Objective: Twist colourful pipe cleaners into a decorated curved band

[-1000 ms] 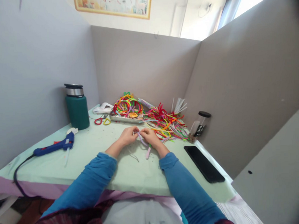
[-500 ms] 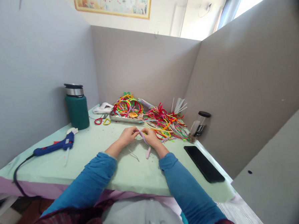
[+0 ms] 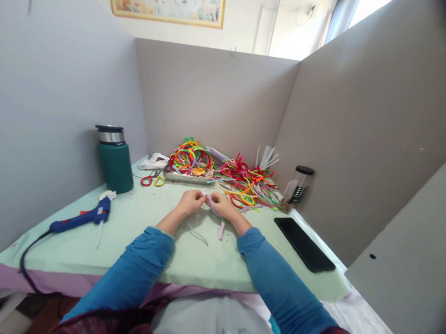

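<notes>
A lilac pipe cleaner [image 3: 212, 205] curves between my hands over the middle of the table. My left hand [image 3: 191, 201] pinches its upper end with the fingertips. My right hand [image 3: 224, 206] grips the same pipe cleaner just beside, thumb and fingers closed. A pink piece [image 3: 221, 231] is at the lower end, below my right hand; whether it is joined to the lilac strand is hard to tell. Thin pale strands [image 3: 198, 234] lie on the table under my left wrist.
A metal tray [image 3: 188, 178] and a pile of coloured pipe cleaners [image 3: 246, 180] are at the back. On the left are a blue glue gun [image 3: 79, 218], a green bottle [image 3: 115, 162] and scissors [image 3: 152, 181]. A black phone [image 3: 305, 244] and a clear jar [image 3: 299, 188] stand right.
My fingertips have shifted slightly along the lilac pipe cleaner, and its curve now bends more tightly. The pink piece hangs a little lower. Both arms stay nearly in place.
</notes>
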Motion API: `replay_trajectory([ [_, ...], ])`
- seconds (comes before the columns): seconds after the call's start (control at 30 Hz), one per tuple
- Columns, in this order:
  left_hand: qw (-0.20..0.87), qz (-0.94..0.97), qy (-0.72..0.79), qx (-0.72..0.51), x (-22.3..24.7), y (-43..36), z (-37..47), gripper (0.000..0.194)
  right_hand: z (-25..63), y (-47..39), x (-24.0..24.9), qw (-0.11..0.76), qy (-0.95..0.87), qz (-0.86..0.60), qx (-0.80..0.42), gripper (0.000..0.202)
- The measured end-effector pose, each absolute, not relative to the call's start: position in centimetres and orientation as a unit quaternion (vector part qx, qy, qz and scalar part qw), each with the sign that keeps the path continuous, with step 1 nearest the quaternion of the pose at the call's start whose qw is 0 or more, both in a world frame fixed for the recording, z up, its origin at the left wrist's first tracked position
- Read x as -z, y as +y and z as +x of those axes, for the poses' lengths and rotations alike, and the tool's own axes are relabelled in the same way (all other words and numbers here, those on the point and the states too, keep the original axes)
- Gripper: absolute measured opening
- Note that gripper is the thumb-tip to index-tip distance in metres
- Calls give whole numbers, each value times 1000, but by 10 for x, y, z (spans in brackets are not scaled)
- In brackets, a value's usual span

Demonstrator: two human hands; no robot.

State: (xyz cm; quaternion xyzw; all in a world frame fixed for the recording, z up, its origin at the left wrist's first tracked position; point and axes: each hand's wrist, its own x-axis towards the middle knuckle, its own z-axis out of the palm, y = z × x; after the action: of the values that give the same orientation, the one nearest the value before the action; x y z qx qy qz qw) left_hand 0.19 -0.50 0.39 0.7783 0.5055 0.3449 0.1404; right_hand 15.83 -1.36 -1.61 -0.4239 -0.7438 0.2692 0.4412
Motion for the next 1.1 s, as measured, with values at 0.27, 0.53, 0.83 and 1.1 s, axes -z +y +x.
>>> replay_trajectory([
  [0.27, 190, 757, 522, -344, -7, -7, 0, 40, 157, -15, 18, 448, -744, -409, -281, 21],
  [0.53, 365, 659, 548, -364, -6, -6, 1, 54, 156, -13, 20, 435, -735, -414, -315, 14],
  [0.83, 490, 573, 532, -386, -13, -8, -2, 74, 155, -18, 15, 429, -736, -414, -321, 16],
  [1.1, 424, 667, 505, -346, -4, -4, -4, 52, 159, -18, 14, 420, -740, -439, -287, 16],
])
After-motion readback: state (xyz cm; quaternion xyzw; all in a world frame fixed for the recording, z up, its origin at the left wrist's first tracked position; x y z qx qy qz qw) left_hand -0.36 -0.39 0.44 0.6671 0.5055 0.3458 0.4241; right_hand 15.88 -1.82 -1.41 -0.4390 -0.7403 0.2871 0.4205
